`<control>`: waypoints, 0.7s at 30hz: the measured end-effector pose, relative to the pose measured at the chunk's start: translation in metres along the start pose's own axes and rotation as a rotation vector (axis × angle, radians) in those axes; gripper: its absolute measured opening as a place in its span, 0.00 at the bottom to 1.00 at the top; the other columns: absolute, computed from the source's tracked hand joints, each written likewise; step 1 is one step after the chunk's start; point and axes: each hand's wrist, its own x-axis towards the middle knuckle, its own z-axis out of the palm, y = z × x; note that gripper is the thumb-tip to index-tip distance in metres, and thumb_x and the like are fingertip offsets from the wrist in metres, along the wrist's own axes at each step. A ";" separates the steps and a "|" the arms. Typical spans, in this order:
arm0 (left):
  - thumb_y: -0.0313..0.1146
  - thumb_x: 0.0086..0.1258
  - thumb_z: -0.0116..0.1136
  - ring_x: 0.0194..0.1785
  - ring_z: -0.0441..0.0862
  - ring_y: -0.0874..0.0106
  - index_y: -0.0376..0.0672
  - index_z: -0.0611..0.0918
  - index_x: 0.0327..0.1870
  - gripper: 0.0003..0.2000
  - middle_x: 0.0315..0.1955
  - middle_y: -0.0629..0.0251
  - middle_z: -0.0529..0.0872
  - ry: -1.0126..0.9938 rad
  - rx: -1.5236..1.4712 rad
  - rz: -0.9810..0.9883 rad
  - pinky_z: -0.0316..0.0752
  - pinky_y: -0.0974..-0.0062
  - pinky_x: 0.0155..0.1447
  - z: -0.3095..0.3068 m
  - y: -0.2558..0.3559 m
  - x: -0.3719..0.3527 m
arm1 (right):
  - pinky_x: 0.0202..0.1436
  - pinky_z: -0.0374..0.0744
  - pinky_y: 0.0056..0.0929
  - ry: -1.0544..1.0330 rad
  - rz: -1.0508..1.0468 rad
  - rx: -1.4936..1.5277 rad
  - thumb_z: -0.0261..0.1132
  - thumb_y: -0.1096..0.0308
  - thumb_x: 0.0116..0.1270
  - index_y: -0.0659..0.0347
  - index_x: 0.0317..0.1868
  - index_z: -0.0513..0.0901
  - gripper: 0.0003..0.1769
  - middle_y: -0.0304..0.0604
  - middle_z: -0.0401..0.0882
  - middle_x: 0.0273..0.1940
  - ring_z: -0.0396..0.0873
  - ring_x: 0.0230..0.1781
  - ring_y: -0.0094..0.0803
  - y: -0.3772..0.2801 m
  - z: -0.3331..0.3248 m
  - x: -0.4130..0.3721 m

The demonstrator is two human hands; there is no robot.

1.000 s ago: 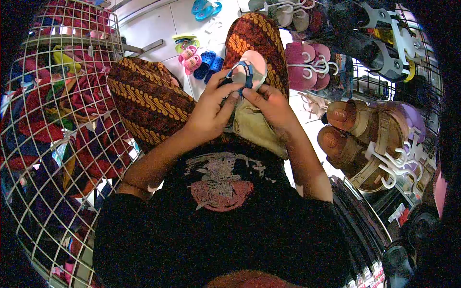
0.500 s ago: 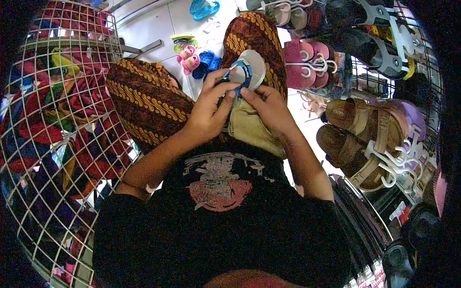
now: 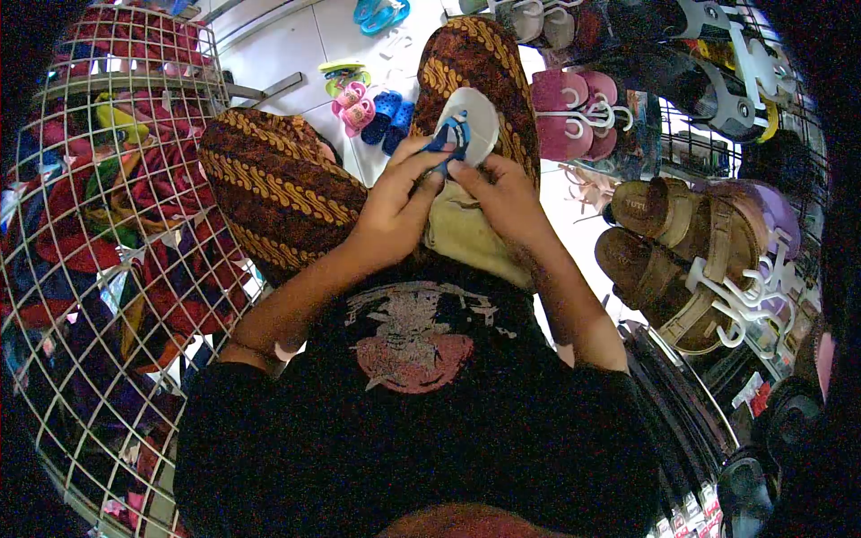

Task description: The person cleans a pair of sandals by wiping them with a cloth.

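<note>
Above my lap I hold a small sandal with a whitish sole and a blue patterned strap. My left hand is closed, its fingers pinching the strap on the left side. From the right, my right hand grips the near end of the sandal, thumb pressed by the base of the strap. The fingers partly hide that end. Beneath my hands lies a tan cloth, over brown patterned fabric that covers my legs.
A wire-mesh rack with colourful goods stands at left. Pink clogs, blue clogs and light-blue flip-flops rest on the white tiles. To the right hang brown sandals and pink slippers on white hangers.
The sandal has tilted slightly and shifted a little to the right and away from me. Its strap has turned in my fingers. Both hands keep their grip.
</note>
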 end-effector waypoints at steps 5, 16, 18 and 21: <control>0.24 0.71 0.54 0.67 0.67 0.63 0.36 0.78 0.56 0.14 0.59 0.56 0.73 -0.009 -0.102 -0.092 0.59 0.70 0.71 -0.004 -0.019 0.005 | 0.43 0.83 0.26 -0.026 0.059 0.175 0.68 0.56 0.67 0.67 0.46 0.82 0.20 0.46 0.84 0.40 0.84 0.39 0.29 0.000 0.003 -0.002; 0.26 0.68 0.52 0.60 0.72 0.68 0.34 0.81 0.49 0.12 0.56 0.60 0.75 0.036 -0.301 -0.343 0.63 0.74 0.65 -0.019 -0.004 0.012 | 0.57 0.76 0.35 -0.237 -0.089 -0.376 0.74 0.58 0.58 0.63 0.60 0.71 0.33 0.50 0.81 0.47 0.79 0.50 0.37 -0.022 -0.015 -0.051; 0.25 0.66 0.52 0.58 0.73 0.69 0.35 0.82 0.48 0.12 0.53 0.60 0.77 0.018 -0.237 -0.366 0.65 0.74 0.63 -0.025 -0.009 0.016 | 0.60 0.74 0.36 -0.297 -0.083 -0.426 0.76 0.57 0.55 0.62 0.63 0.68 0.39 0.52 0.80 0.49 0.79 0.53 0.39 -0.022 -0.020 -0.059; 0.26 0.64 0.52 0.57 0.75 0.66 0.36 0.83 0.45 0.11 0.50 0.58 0.78 -0.047 -0.129 -0.275 0.66 0.72 0.62 -0.030 -0.005 0.022 | 0.61 0.73 0.35 -0.322 -0.143 -0.428 0.77 0.57 0.54 0.62 0.66 0.65 0.44 0.53 0.79 0.51 0.78 0.55 0.40 -0.014 -0.030 -0.065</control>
